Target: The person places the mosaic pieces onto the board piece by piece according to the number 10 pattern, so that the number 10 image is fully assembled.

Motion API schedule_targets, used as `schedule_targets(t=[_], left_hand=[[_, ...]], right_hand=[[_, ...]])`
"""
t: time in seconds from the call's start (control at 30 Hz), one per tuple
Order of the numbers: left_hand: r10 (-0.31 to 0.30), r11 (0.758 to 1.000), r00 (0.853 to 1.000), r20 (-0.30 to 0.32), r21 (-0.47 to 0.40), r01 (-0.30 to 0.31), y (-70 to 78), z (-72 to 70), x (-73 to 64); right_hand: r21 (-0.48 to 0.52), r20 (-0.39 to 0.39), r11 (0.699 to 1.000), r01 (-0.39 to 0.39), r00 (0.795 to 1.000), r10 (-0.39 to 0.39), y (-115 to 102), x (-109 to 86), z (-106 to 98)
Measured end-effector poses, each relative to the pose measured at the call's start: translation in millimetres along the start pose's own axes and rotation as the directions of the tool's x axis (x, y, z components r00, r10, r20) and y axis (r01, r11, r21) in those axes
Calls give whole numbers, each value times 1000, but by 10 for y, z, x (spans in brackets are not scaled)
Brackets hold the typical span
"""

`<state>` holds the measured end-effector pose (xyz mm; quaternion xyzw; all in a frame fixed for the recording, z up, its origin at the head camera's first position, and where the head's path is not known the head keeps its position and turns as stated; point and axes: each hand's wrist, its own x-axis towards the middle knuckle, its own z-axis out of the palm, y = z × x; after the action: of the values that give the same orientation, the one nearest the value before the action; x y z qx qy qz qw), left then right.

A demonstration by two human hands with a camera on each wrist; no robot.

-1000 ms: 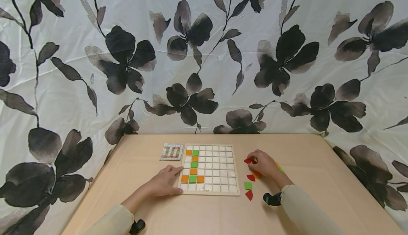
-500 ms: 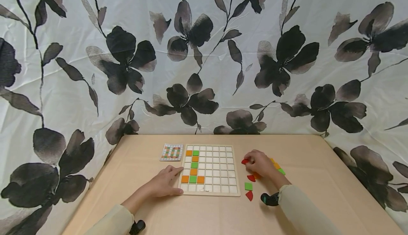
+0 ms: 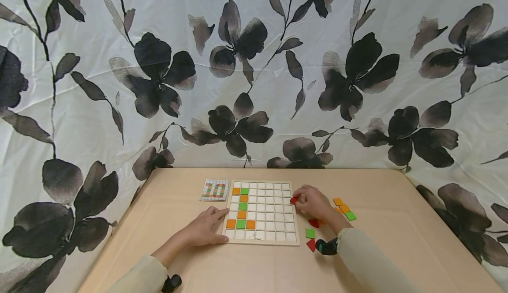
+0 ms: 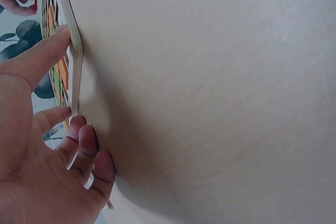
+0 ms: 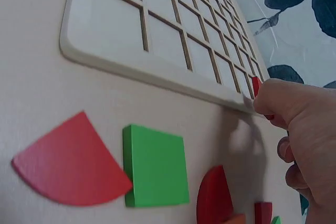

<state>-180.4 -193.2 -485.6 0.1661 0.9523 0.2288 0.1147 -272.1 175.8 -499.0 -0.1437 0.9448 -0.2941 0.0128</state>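
Observation:
A pale wooden grid board [image 3: 263,242] lies on the table with square white cells; orange tiles [image 3: 250,224] and green tiles [image 3: 242,206] fill some cells at its left. My left hand [image 3: 207,227] rests at the board's left side, thumb and index finger spread along the rim, the other fingers loosely bent in the left wrist view. My right hand [image 3: 316,202] pinches a small red piece [image 5: 256,86] between thumb and fingertips, right at the board's right edge. Most of that piece is hidden by the fingers.
A small card with a coloured grid pattern [image 3: 214,190] lies left of the board. On the right are a red quarter-circle piece [image 5: 73,163], a green square [image 5: 156,166], another red piece [image 5: 214,195], and several orange and green tiles [image 3: 344,208]. A floral cloth hangs behind the table.
My right hand has moved left with the red piece, from over the loose pieces to the board's right edge, uncovering more orange tiles. My left hand stays put.

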Motion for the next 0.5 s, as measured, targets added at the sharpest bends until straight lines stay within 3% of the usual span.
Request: schedule_targets(t=[0.23, 0.5], left_hand=[[-7, 1000, 1000, -6, 6, 7, -9, 16, 7], [-27, 1000, 1000, 1, 6, 27, 9, 18, 34]], right_hand=[[13, -1, 995, 101, 995, -101, -114, 107, 59], [32, 6, 992, 125, 992, -126, -265, 248, 160]])
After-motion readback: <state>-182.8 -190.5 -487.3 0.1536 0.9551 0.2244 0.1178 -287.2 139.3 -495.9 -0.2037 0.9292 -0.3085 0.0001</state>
